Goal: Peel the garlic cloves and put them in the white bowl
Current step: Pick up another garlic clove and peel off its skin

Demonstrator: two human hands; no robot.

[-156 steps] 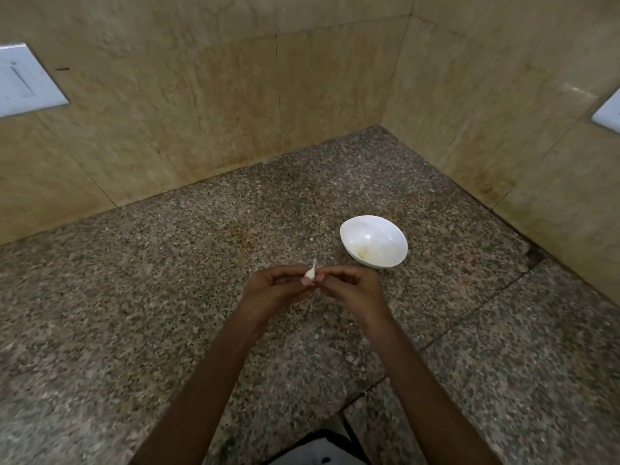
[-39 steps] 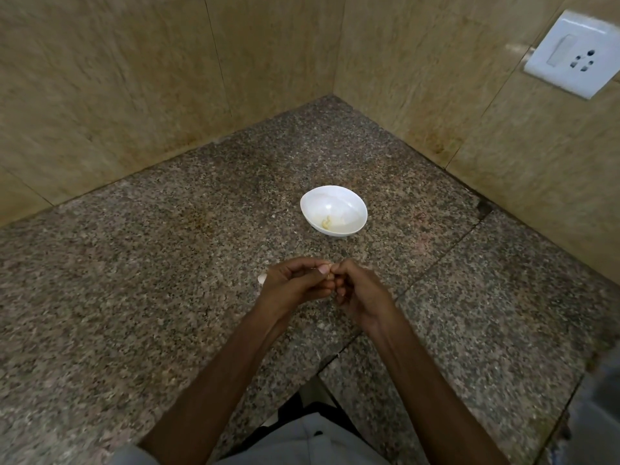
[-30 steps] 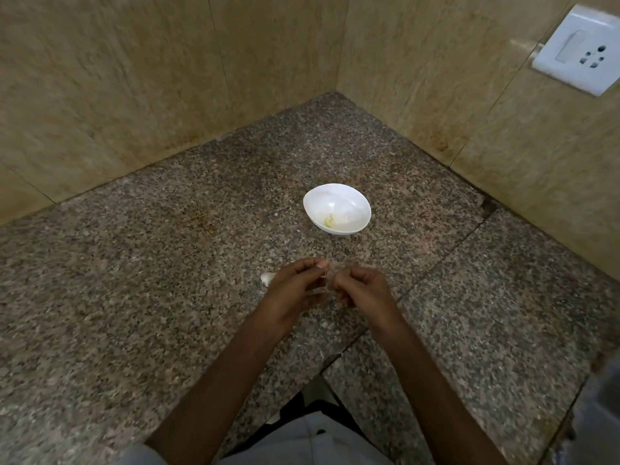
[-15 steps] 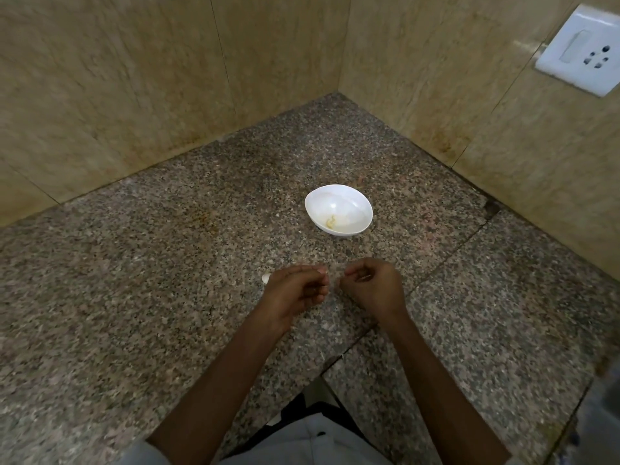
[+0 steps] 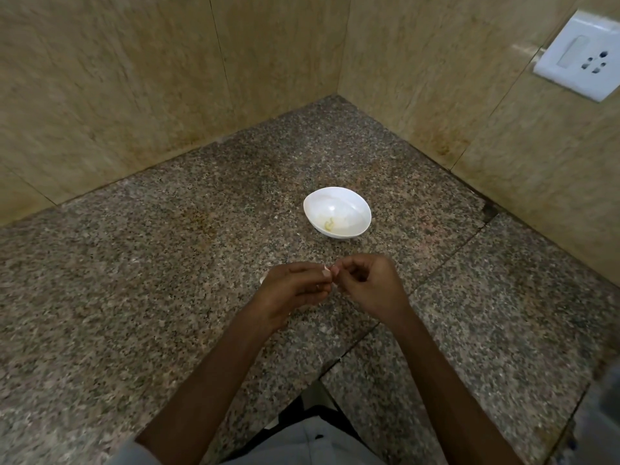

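White bowl (image 5: 349, 205) holds one small yellowish bit (image 5: 328, 224).

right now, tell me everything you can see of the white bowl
The bowl is small, plain white and glossy, like glazed ceramic or plastic, with a rounded rim and shallow sloping walls. It stands upright on the speckled granite counter, not far from the wall corner. A small yellowish bit lies near its bottom; the rest of the inside looks bare and glints. Only the counter touches it: the left hand and right hand are nearer the camera, apart from it.
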